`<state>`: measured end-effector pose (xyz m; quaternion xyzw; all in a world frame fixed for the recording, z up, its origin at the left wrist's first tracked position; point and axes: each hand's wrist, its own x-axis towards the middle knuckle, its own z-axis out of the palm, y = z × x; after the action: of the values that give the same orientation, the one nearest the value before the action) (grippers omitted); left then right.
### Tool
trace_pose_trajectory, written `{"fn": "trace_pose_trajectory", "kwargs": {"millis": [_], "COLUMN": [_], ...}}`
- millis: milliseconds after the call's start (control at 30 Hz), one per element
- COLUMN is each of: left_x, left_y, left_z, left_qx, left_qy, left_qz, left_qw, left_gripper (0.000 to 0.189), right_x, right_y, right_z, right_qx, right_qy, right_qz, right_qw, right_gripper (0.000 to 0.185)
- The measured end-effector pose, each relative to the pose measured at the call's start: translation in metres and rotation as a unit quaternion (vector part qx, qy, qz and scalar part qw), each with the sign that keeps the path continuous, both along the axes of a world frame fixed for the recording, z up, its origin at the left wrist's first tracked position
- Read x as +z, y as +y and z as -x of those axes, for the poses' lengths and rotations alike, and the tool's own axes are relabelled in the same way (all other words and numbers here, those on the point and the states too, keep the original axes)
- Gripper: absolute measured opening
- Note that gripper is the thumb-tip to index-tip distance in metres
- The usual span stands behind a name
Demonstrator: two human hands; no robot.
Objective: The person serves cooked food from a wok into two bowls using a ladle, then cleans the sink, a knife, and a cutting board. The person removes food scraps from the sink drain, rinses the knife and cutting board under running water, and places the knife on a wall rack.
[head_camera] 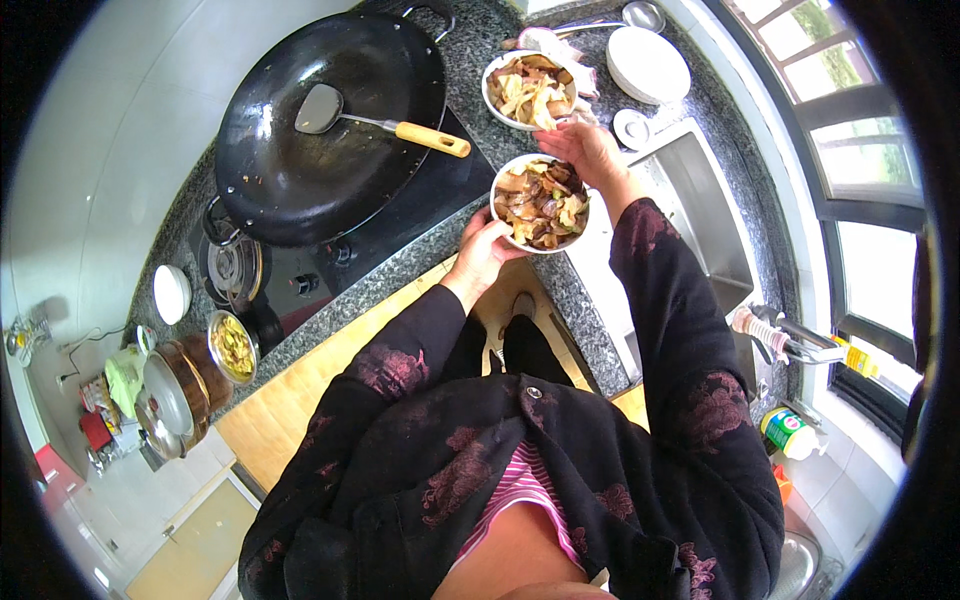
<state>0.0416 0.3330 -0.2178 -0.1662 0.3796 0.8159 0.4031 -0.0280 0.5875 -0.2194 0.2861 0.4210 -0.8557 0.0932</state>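
My left hand grips the near white bowl from below its left rim. Sliced, browned food fills this bowl, which is over the corner of the granite counter. Between the two bowls is my right hand, fingers extended by the near rim of a second white bowl. Whether those fingertips touch that bowl cannot be made out. Paler slices of similar food are heaped in it. To the left, a large black wok holds a metal spatula with a wooden handle lying across its rim.
A stainless steel sink is at the right, under the window. Stacked white bowls, a ladle and a small white lid stand behind it. Left of the hob are a dish of yellowish food and a lidded pot.
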Motion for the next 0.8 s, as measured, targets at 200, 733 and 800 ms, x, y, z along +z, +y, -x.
{"fn": "trace_pose_trajectory", "kwargs": {"millis": [200,733,800], "left_x": [-0.007,-0.021,-0.017], "left_y": [0.009,0.048,0.046], "left_z": [0.015,0.045,0.044], "left_qx": [0.023,0.013,0.026], "left_qy": [0.032,0.024,0.035], "left_qz": [-0.033,0.015,0.007], "left_qw": [0.999,1.000,0.999], "left_gripper": [0.050,0.034,0.035], "right_x": [0.017,0.028,0.029], "right_y": [0.038,0.024,0.015], "right_z": [0.034,-0.182,-0.202], "right_qx": [0.207,-0.082,-0.070], "right_qy": [-0.013,-0.046,-0.048], "right_qz": [-0.174,-0.180,-0.177], "right_qw": [0.963,0.979,0.980], "right_gripper": [0.042,0.040,0.038]}}
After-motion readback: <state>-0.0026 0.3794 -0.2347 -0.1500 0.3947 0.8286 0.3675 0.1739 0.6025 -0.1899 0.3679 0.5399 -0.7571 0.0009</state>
